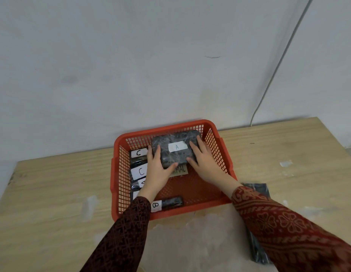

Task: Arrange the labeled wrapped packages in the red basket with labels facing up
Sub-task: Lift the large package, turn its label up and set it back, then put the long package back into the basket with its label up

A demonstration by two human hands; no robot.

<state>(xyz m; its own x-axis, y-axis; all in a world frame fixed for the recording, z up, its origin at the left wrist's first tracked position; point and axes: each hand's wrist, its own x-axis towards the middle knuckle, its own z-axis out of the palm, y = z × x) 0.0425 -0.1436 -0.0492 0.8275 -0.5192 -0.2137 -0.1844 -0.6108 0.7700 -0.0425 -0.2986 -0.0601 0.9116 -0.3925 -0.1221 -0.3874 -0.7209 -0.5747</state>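
So from my end I'm looking down at a light wooden table (52, 193) pushed up against a plain grey-white wall (131, 55), with a thin cable (278, 65) running down the wall on the right. Sitting at the back-middle of the table is the red basket (216, 203) — mesh sides, tilted a bit in the view.

Both arms reach into it, in dark red patterned sleeves (288, 228). On the table just right of the basket, partly under the right forearm, there's a long dark wrapped package (258, 250) lying outside — I can't see a label on it.

Inside the basket, the big one is the package marked A (176, 147), up in the far right part, label facing up. The left hand (158, 169) grips its left edge, fingers curled around it and thumb on the near side. The right hand (203, 160) is clamped on its right edge, fingers spread along the top and side.

Under it there's a paper slip (179, 169) with letters I can only partly read.

Along the basket's left wall sit two packages labelled C (139, 153) and (140, 171), labels up, then a smaller one (140, 183) whose letter I can't make out. Near the front wall lies a package marked B (166, 203), label up.
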